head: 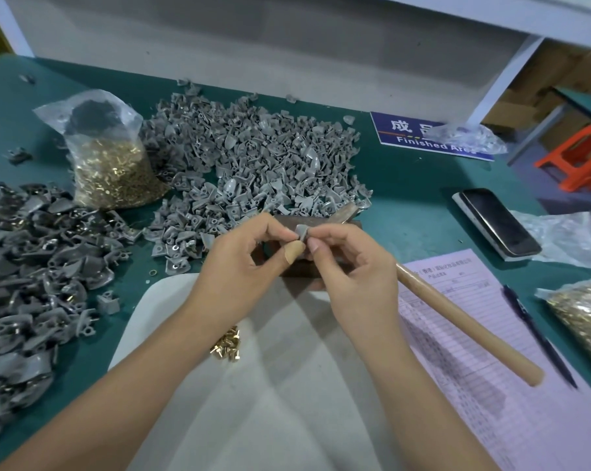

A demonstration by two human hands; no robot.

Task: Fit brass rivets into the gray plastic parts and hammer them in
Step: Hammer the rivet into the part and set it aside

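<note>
A pile of parts (253,154) lies beyond the hands (300,266), a rivet bag (114,168) far left, rivets (226,345) beneath the left wrist, hammer handle (467,321) right.

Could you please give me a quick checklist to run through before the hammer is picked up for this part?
1. Gray part pinched by left hand and right hand: ok.
2. Rivet seated in the part: cannot tell, fingers hide it.
3. Part resting on the dark block: not ok, held above it.
4. Hammer lying free by the right hand: ok.
5. Loose rivets on the white sheet: ok.
</note>
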